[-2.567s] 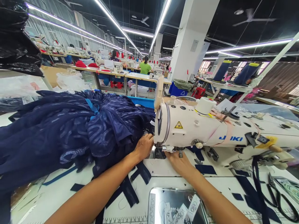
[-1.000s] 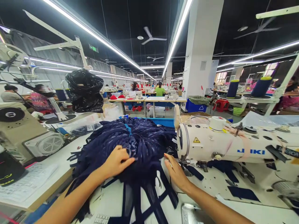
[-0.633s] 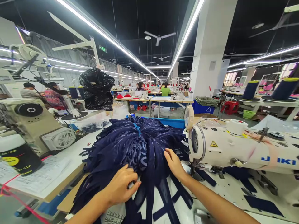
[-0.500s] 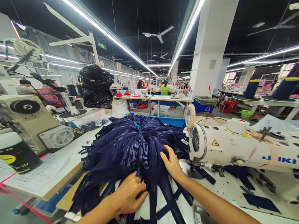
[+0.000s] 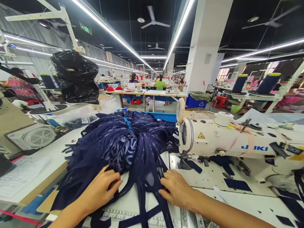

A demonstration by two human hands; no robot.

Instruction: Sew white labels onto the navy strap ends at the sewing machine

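On table beside sewing machine: left hand, right hand, each grip pinching navy strips.

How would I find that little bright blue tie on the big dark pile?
Start at the white sewing machine; the navy fabric heap lies beside it. At the heap's top sits the bright blue tie, far lighter than the surrounding strips.
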